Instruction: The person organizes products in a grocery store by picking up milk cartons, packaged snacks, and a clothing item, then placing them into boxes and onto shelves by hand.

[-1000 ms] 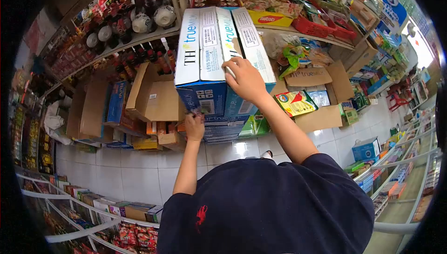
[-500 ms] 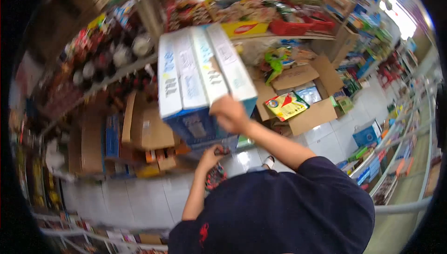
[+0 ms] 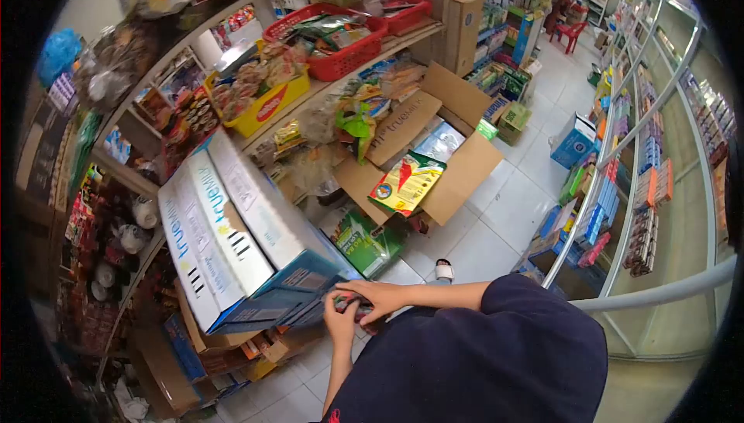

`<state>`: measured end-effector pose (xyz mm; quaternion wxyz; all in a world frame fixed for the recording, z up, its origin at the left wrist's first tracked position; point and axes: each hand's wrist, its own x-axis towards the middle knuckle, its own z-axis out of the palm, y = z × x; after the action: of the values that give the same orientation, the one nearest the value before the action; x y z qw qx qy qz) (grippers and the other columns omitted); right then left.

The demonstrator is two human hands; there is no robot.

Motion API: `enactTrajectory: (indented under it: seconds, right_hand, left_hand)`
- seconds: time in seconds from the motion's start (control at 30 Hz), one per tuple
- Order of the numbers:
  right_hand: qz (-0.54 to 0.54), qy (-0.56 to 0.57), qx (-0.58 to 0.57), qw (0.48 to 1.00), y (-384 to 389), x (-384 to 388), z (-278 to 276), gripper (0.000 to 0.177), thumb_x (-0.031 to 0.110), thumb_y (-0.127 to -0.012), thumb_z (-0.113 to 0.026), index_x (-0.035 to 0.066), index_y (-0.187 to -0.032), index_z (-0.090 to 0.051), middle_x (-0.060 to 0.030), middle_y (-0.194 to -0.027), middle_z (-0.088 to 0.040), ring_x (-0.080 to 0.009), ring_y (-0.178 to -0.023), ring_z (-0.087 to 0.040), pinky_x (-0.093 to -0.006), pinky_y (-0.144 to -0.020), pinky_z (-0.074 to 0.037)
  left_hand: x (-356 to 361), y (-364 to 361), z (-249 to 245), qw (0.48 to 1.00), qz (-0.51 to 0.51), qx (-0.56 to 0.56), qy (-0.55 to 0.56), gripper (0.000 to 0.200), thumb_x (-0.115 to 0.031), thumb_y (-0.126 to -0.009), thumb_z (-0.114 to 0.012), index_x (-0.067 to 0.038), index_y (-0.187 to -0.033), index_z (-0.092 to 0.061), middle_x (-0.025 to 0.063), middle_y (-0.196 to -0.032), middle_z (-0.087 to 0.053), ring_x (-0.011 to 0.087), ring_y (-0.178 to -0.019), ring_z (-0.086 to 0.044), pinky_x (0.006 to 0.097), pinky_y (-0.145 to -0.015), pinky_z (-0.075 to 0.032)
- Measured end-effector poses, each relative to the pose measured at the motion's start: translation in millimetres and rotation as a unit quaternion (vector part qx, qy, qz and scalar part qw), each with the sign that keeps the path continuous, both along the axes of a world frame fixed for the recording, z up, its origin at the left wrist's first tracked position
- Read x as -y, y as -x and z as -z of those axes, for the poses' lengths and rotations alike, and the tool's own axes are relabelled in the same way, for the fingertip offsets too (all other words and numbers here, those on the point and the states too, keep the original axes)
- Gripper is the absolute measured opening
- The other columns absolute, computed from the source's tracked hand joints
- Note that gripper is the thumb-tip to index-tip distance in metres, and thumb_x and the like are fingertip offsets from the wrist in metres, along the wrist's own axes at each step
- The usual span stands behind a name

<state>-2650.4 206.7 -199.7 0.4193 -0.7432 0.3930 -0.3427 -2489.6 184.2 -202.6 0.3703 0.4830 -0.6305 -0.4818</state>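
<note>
My left hand [image 3: 339, 321] is closed around a small dark item [image 3: 358, 308] with red and green patterning, whose kind I cannot make out. From the other side my right hand [image 3: 377, 299] grips the same item, fingers curled over it. Both hands are together in front of my body, close to the lower right corner of a stack of white and blue TH true MILK cartons [image 3: 225, 245]. A green box [image 3: 363, 241] lies low behind the hands.
An open cardboard box [image 3: 465, 183] holds a yellow and green packet [image 3: 408, 183]. Shelves beyond carry a red basket [image 3: 333, 66] and a yellow tray [image 3: 271, 109] of packets. At right runs a glass-fronted rack [image 3: 612, 214]; a blue box [image 3: 573, 141] stands on the tiled floor.
My right hand has left the top edge of the milk cartons and joined my left hand at the small patterned item. The view has turned right, showing more of the aisle.
</note>
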Motion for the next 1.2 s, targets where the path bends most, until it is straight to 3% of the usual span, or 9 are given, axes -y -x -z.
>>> enactTrajectory:
  seconds: [0.17,0.23,0.43,0.6,0.7,0.77,0.93,1.07,1.2]
  right_hand:
    - [0.042,-0.05,0.074,0.995,49,8,6,0.093,0.027,-0.065,-0.071,0.01,-0.136,-0.013,-0.0199,-0.129,-0.031,-0.033,-0.117,-0.038,-0.0372,-0.093,-0.034]
    - [0.129,-0.032,0.078,0.988,75,10,11,0.086,0.019,-0.062,-0.069,0.008,-0.134,-0.022,-0.0196,-0.122,-0.041,-0.0321,-0.11,-0.045,-0.0368,-0.09,-0.038]
    - [0.218,-0.154,0.178,0.947,176,-7,21,0.065,0.005,-0.061,-0.065,0.01,-0.12,-0.041,-0.013,-0.099,-0.056,-0.0204,-0.081,-0.058,-0.0312,-0.068,-0.047]
    - [0.277,-0.069,0.195,0.938,241,-30,52,0.057,0.012,-0.064,-0.068,0.009,-0.115,-0.043,-0.0082,-0.074,-0.058,-0.0154,-0.05,-0.053,-0.0266,-0.047,-0.043]
    - [0.307,-0.095,0.135,0.937,272,-46,73,0.058,0.013,-0.063,-0.074,0.007,-0.113,-0.046,-0.0081,-0.092,-0.058,-0.0162,-0.083,-0.056,-0.0294,-0.074,-0.046]
    - [0.318,-0.166,0.138,0.923,287,-58,69,0.058,0.012,-0.063,-0.074,0.005,-0.113,-0.045,-0.0083,-0.095,-0.058,-0.0158,-0.087,-0.056,-0.0294,-0.078,-0.045]
    - [0.356,-0.218,0.136,0.899,310,-73,78,0.053,0.01,-0.064,-0.072,0.005,-0.11,-0.047,-0.0102,-0.092,-0.062,-0.018,-0.085,-0.059,-0.0285,-0.075,-0.045]
    - [0.38,-0.194,0.077,0.901,325,-66,81,0.054,0.007,-0.063,-0.071,0.005,-0.111,-0.047,-0.012,-0.093,-0.061,-0.0216,-0.088,-0.059,-0.0295,-0.077,-0.045]
    - [0.404,-0.219,0.041,0.887,340,-48,78,0.055,0.007,-0.063,-0.071,0.006,-0.111,-0.046,-0.0128,-0.094,-0.061,-0.0235,-0.089,-0.059,-0.0304,-0.078,-0.045]
  left_hand:
    - [3,68,-4,0.976,-0.064,-0.189,-0.085,0.033,-0.002,-0.07,-0.06,-0.004,-0.1,-0.046,0.0052,-0.095,-0.049,0.0143,-0.087,-0.048,0.0266,-0.08,-0.039]
    - [3,101,-6,0.962,-0.032,-0.239,-0.128,0.035,-0.002,-0.075,-0.054,-0.004,-0.109,-0.044,0.0062,-0.104,-0.048,0.0165,-0.095,-0.048,0.0282,-0.083,-0.039]
    - [5,198,-32,0.97,0.089,-0.15,-0.171,0.033,-0.003,-0.078,-0.053,-0.001,-0.11,-0.046,0.0078,-0.108,-0.049,0.0148,-0.101,-0.047,0.0257,-0.084,-0.038]
    - [-1,272,-12,0.968,0.14,-0.1,-0.183,0.03,-0.006,-0.079,-0.057,-0.001,-0.107,-0.049,0.0074,-0.103,-0.053,0.0147,-0.097,-0.05,0.0258,-0.079,-0.042]
    - [-4,299,9,0.963,0.185,-0.063,-0.186,0.029,-0.011,-0.08,-0.058,-0.002,-0.107,-0.051,0.0074,-0.099,-0.055,0.0144,-0.095,-0.051,0.0261,-0.08,-0.042]
    - [-6,305,24,0.946,0.189,-0.051,-0.257,0.028,-0.011,-0.08,-0.056,-0.003,-0.106,-0.051,0.006,-0.098,-0.055,0.0129,-0.092,-0.051,0.0256,-0.079,-0.041]
    - [5,291,66,0.929,0.173,-0.004,-0.327,0.024,-0.023,-0.082,-0.052,-0.008,-0.101,-0.054,0.0013,-0.086,-0.06,0.0091,-0.077,-0.053,0.0223,-0.065,-0.039]
    - [30,278,87,0.901,0.102,0.004,-0.422,0.026,-0.025,-0.084,-0.049,-0.007,-0.102,-0.052,0.0086,-0.093,-0.06,0.0171,-0.081,-0.057,0.0298,-0.069,-0.045]
    - [53,271,149,0.859,-0.026,-0.115,-0.498,0.025,-0.024,-0.083,-0.049,-0.008,-0.102,-0.051,0.0099,-0.086,-0.06,0.0179,-0.073,-0.057,0.0308,-0.063,-0.047]
